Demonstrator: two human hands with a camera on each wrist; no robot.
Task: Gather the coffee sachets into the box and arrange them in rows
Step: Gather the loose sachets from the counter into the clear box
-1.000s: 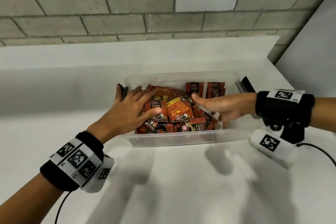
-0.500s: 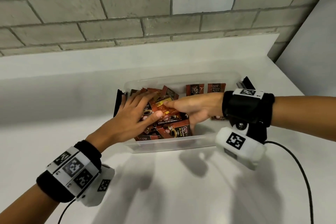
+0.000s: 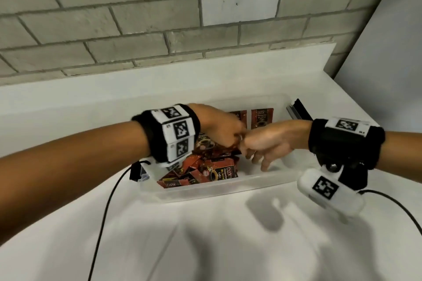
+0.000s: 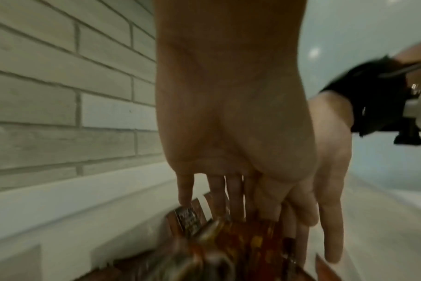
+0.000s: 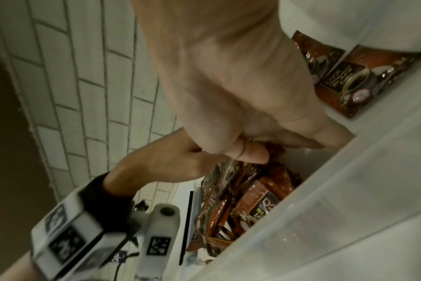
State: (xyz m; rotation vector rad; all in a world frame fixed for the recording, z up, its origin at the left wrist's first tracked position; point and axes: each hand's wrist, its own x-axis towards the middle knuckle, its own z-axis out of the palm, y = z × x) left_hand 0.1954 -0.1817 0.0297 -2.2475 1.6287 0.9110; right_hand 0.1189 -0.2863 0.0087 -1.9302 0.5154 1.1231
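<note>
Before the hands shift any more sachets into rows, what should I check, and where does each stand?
1. All sachets inside the clear box: ok, none visible on the white counter.
2. Row begun: ok, two upright sachets stand against the far wall.
3. Loose pile sorted: not ok, it lies jumbled at the box's left end.
4. Space for rows: ok, the right part of the floor shows bare.
5. Left hand grip: cannot tell; its fingers reach into the pile, blurred in the left wrist view.
6. Right hand grip: ok, thumb and fingers pinch sachets in the right wrist view.
</note>
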